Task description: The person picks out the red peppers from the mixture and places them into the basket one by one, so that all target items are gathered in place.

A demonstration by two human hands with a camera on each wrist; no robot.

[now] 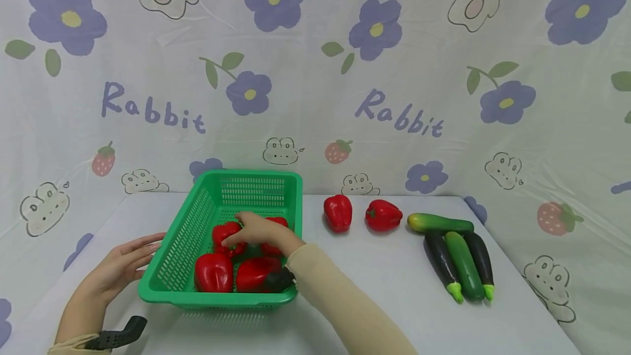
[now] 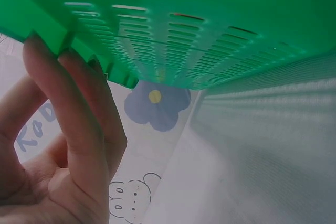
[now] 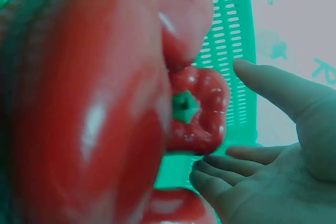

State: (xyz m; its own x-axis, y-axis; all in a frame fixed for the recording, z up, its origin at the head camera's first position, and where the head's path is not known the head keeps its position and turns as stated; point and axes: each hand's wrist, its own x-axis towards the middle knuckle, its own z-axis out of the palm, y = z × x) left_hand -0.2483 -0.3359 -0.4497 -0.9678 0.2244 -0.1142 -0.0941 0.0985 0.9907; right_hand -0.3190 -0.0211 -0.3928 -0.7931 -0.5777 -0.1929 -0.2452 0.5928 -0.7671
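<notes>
My head view comes through bright and evenly lit, with a soft shadow beneath the green plastic basket [image 1: 212, 298]. My left wrist feed looks dimmer and hazy. On the right wrist I get a teal cast, and the nearest red bell pepper [image 3: 89, 129] is blurred, with a pale streak of glare.

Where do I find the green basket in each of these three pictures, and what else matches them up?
Head: green basket left of centre, in the lower half.
Left wrist: across the top, seen from outside.
Right wrist: behind the red peppers, its slotted wall right of centre.
Shared landmark: the printed cloth.
</notes>
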